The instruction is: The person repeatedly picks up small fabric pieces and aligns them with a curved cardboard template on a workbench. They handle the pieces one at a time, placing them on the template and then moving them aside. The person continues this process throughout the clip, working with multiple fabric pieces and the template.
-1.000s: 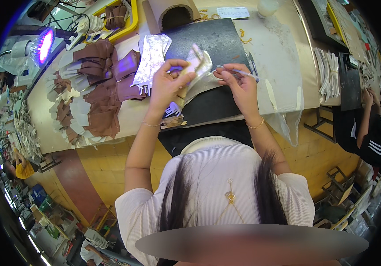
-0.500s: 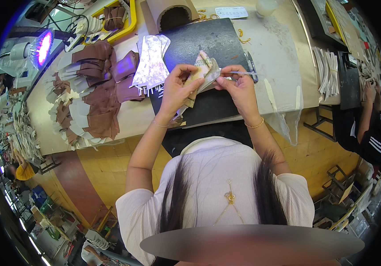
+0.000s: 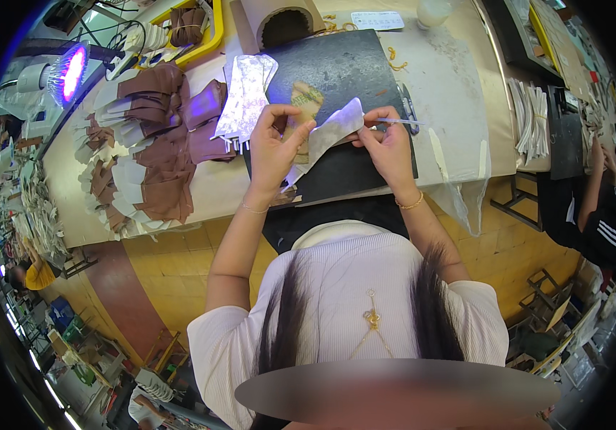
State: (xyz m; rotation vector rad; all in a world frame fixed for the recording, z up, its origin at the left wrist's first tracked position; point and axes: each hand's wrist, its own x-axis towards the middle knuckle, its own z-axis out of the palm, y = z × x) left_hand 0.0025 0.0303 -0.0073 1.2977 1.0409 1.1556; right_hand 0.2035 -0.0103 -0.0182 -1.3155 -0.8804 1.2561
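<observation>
A pale, whitish flat piece (image 3: 335, 130), long and tapered, is stretched between my hands above a black board (image 3: 336, 61). My left hand (image 3: 275, 147) has thumb and forefinger closed at its left edge. The fingers of my right hand (image 3: 388, 149) pinch its right edge, and a thin white strip (image 3: 407, 122) sticks out to the right from between them. Beneath, partly hidden by the pale piece and my left fingers, lies a yellowish patterned piece (image 3: 306, 100) with printing on it. Left of the board sits a stack of shiny whitish cut pieces (image 3: 250, 89).
Brown and grey cut pieces (image 3: 161, 179) pile up on the left of the table beside a glowing lamp (image 3: 71, 75). A yellow tray (image 3: 211, 36) and a cardboard tube (image 3: 279, 25) stand behind. A pen-like tool (image 3: 408, 104) lies at the board's right edge. Another person (image 3: 594, 208) works at far right.
The pale piece has come apart from the patterned piece and now spreads wider toward me. The patterned piece now shows on the board. My left hand has shifted slightly left.
</observation>
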